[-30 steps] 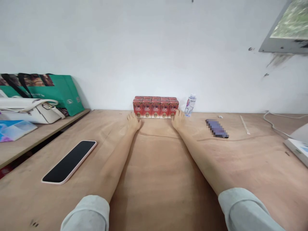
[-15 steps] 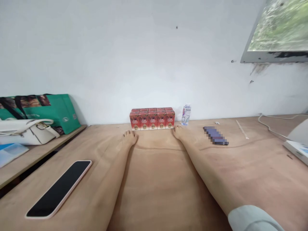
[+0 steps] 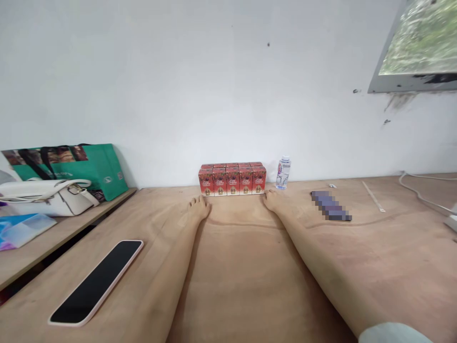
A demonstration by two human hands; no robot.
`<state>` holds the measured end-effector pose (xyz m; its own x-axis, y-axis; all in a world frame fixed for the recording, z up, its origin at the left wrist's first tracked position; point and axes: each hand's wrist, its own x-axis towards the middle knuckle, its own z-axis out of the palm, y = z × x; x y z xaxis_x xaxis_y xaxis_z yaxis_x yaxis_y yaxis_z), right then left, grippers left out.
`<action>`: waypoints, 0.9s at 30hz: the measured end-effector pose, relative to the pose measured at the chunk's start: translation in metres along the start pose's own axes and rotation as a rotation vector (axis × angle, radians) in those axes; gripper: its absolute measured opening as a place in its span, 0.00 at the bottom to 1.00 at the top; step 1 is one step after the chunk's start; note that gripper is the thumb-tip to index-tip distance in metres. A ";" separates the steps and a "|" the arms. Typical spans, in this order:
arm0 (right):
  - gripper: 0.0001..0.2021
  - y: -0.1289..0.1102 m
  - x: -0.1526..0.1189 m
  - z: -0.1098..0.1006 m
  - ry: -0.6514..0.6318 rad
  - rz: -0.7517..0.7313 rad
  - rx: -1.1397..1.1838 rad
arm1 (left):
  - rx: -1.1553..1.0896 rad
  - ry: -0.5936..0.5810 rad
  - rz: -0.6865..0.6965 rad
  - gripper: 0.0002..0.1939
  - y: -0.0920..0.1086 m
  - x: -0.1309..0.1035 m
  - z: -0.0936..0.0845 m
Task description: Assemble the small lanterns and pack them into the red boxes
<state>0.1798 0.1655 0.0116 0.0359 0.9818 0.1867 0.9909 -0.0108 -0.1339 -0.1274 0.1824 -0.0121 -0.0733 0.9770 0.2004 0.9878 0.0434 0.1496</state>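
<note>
Several small red boxes point(image 3: 233, 182) with gold and white print stand side by side in two rows against the wall. My left hand point(image 3: 199, 208) rests palm down on the table just in front of the row's left end, fingers a little apart and holding nothing. On the other side, my right hand point(image 3: 273, 200) lies flat near the row's right end. Its fingers point toward the boxes, and nothing shows in them. Whether its fingertips touch the last box I cannot tell. A clear plastic bottle point(image 3: 283, 173) with a white cap stands behind my right hand.
On the wooden table point(image 3: 235, 267) lie a black-screened phone point(image 3: 96, 283) at left, a blurred-out dark object point(image 3: 331, 206) and a thin white strip point(image 3: 373, 196) at right. A white cable point(image 3: 410, 188) curls beyond. A green bag point(image 3: 107, 171) and white handbag point(image 3: 53, 197) sit far left.
The whole scene has shifted slightly to the right and down in the view. My hands keep about the same place beside the red boxes.
</note>
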 end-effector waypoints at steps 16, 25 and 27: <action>0.18 0.005 0.010 0.014 0.020 -0.006 -0.013 | -0.174 0.011 0.000 0.21 0.003 -0.004 -0.004; 0.18 0.006 0.012 0.022 0.044 -0.009 -0.030 | -0.673 0.144 -0.146 0.39 -0.010 0.024 0.004; 0.17 0.005 0.014 0.026 0.051 -0.005 -0.037 | -0.823 0.174 -0.135 0.37 -0.011 0.035 0.004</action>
<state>0.1821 0.1841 -0.0118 0.0363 0.9708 0.2371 0.9952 -0.0136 -0.0965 -0.1401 0.2169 -0.0104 -0.2697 0.9255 0.2659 0.5591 -0.0743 0.8258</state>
